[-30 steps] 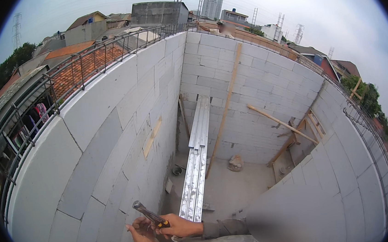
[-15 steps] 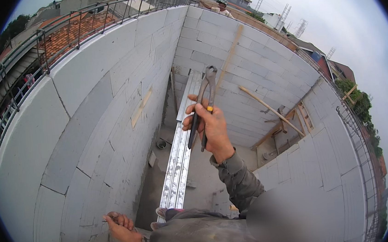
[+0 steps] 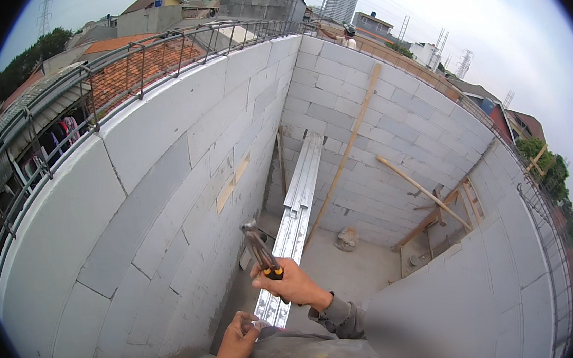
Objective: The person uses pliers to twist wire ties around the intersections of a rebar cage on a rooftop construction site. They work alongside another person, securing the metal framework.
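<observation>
My right hand [image 3: 297,286] is closed around the handles of steel pincers [image 3: 259,247], whose jaws point up and away toward the left wall. Dark grips with yellow bands show at the fingers. Just below and to the left, my left hand [image 3: 234,346] has its thumb and fingers curled together, near the right hand but apart from it. Whatever it may pinch is too small to tell. Beneath both hands runs a shiny metal plank [image 3: 298,208], stretching away toward the far wall.
Pale block walls [image 3: 166,210] enclose a concrete floor [image 3: 349,267] far below. A rebar cage [image 3: 143,58] runs along the left wall's top. A wooden pole [image 3: 349,149] leans on the far wall. Another person [image 3: 348,37] is behind that wall. A sack-like lump [image 3: 346,239] lies on the floor.
My right hand has lowered the pincers toward my body and left. My left hand has moved right, close beside it. The view has tilted up, showing more rooftops.
</observation>
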Available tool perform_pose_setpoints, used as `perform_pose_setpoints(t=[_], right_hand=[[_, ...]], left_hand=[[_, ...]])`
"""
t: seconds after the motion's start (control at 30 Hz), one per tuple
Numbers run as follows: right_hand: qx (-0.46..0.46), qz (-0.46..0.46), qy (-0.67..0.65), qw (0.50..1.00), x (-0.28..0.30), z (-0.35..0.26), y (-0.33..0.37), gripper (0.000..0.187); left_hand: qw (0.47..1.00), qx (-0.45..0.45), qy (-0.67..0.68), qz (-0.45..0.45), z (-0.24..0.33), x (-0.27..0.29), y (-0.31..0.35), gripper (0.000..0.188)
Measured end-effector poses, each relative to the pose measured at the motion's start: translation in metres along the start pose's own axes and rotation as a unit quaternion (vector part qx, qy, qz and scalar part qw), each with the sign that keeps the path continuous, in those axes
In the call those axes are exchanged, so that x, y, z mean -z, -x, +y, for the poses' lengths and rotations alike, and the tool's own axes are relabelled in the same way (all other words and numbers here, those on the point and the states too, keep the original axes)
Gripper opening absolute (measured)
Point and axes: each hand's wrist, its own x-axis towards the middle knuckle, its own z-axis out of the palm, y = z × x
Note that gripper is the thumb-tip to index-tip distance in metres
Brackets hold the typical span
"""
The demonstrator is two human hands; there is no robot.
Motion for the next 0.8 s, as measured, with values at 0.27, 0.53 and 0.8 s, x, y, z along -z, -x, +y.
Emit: perform_pose_setpoints(t=[0.27,0.53,0.8], right_hand=[[0.047,-0.125,0.170,0.976,0.002,0.023,0.001,0.035],[0.020,-0.035,0.178,0.983,0.050,0.032,-0.006,0.028],[-0.017,0.061,0.128,0.990,0.061,0.052,0.006,0.024]], left_hand=[[0.995,-0.084,-0.032,-0.037,-0.001,-0.025,-0.048,0.036],[0.986,-0.149,-0.080,0.001,0.038,-0.043,-0.086,0.028],[0.982,-0.138,-0.118,-0.060,0.056,-0.033,-0.093,0.026]])
